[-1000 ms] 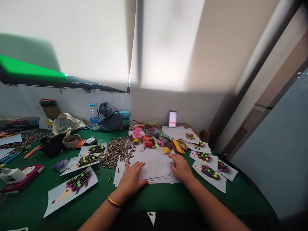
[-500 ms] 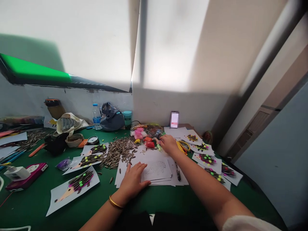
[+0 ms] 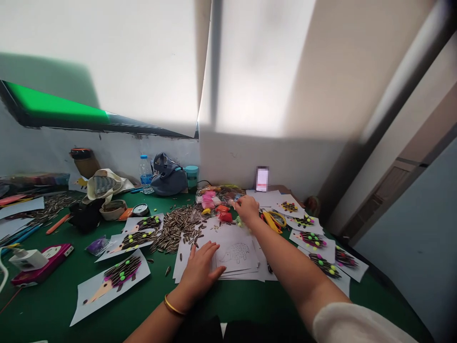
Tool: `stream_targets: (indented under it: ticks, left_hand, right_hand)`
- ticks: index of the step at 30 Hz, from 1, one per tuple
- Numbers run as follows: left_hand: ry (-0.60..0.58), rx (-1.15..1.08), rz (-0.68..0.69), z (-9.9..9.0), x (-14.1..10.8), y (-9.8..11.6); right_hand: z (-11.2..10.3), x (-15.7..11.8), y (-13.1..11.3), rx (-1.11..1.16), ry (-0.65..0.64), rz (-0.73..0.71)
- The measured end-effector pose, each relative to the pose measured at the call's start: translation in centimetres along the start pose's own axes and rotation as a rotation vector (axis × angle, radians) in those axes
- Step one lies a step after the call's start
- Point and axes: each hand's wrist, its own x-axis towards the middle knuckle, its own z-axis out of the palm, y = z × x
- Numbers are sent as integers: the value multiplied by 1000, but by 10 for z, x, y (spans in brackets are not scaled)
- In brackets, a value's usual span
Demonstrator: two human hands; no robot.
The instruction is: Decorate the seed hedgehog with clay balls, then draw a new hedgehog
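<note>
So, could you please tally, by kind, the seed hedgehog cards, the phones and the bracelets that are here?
Seed hedgehog cards: 8
Phones: 1
Bracelets: 1
Total: 10

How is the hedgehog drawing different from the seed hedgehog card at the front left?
The drawing is uncoloured lines; the seed card has dark seeds and bright green balls. The drawing lies on other papers, the seed card right on the green table. Both hedgehogs point their noses left.

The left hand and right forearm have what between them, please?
The head view shows paper sheets, a hedgehog drawing on top, and a partly hidden dark item.
</note>
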Motion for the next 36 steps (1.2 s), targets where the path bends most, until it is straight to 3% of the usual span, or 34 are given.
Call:
stream_targets:
  ticks: [4,7,10,13,18,22,27,31,36]
  left_hand:
    - [225,-119,-11,-6,4,0]
    - [335,-380,-31,-11,12,6]
    - [294,-731,-100,-14,24,20]
    - [204,-921,-157,-13,32,35]
    - [214,-1124,-252,-10,34,46]
    - [225,-1241,-215,-9,32,46]
    - [76,-1110,-224,-11,29,49]
    - [-1,-1027,-262,-13,27,53]
    - [-10,-1032,-201,-10,26,53]
  right_hand:
    - [-23,-39,-1,146,53,-137]
    - [-31,-86,-3,392,46,-306]
    - [-29,-126,-5,460,30,-377]
    - [-24,-147,-5,531,57,-413]
    - [-24,-152,-1,693,-4,-275]
    - [-29,-151,-1,798,-123,-250]
    - [-33,-152,-4,851,-169,-234]
    - [-33,-155,-5,774,-111,-167]
    - [-32,-158,-4,732,-103,-208]
